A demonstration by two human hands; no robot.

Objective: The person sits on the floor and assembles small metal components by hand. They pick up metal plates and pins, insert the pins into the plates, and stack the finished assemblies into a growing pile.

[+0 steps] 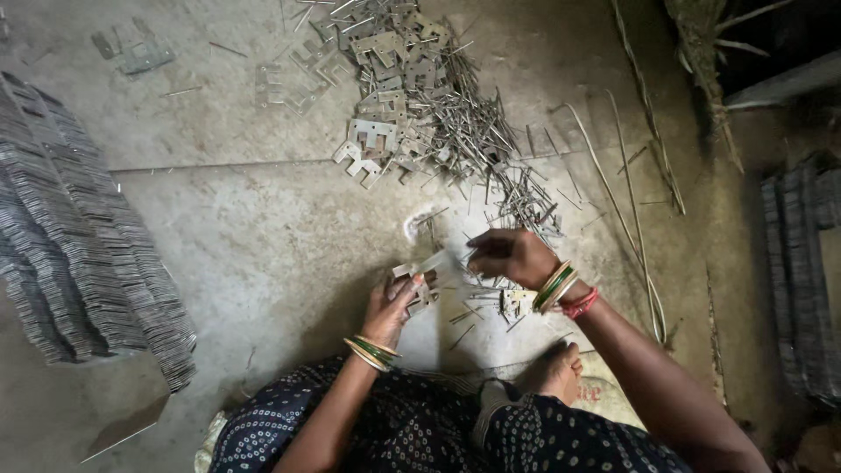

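Observation:
My left hand (391, 308) grips a small notched metal hinge plate (418, 278) just above the concrete floor. My right hand (510, 255) is closed in a pinch just to the right of that plate, fingertips pointing at it; a thin metal pin seems to be between the fingers, but it is too small to be sure. Loose metal pins (512, 188) lie scattered on the floor right behind my right hand. Another hinge plate (515, 302) rests under my right wrist. Green and gold bangles ring both wrists.
A heap of hinge plates (385, 96) mixed with pins lies at the top centre. Long stacked rows of finished metal pieces (79, 254) fill the left side; more stacks (802, 280) stand at the right. My foot (554, 372) rests below the hands. Thin sticks (631, 219) lie to the right.

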